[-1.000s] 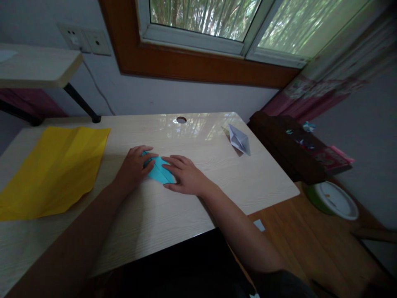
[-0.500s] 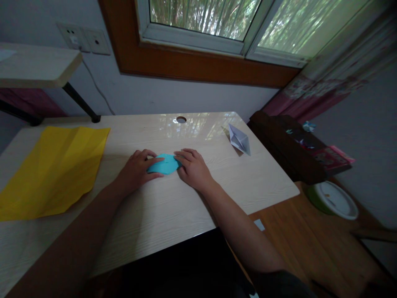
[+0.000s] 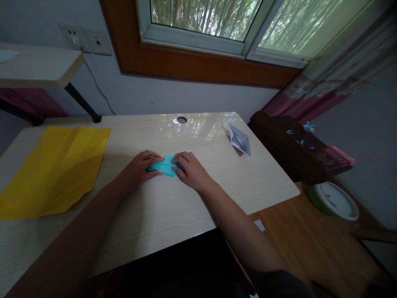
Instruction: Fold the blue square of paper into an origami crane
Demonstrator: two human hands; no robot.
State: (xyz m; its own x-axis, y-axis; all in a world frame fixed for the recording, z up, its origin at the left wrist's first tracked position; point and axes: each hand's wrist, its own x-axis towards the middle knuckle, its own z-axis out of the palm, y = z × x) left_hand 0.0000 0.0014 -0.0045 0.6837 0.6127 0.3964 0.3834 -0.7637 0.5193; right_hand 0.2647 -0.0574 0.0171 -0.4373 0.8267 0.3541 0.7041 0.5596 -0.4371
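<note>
A small folded piece of blue paper [image 3: 166, 165] lies low over the middle of the table, with a crease line running along its length. My left hand [image 3: 141, 167] grips its left end, thumb on the near edge and fingers on the far side. At the opposite end my right hand [image 3: 190, 169] pinches the paper between thumb and fingers. The ends of the paper are partly hidden under both hands.
A yellow sheet [image 3: 58, 169] lies at the table's left. A folded white paper boat [image 3: 240, 140] rests at the back right. Behind the table [image 3: 161, 211] are a wall and window; a raised shelf [image 3: 40, 66] stands at the left.
The blue paper's broad flat face has given way to a narrower shape with a visible middle crease. My right thumb has moved up onto the paper; the left hand has barely shifted.
</note>
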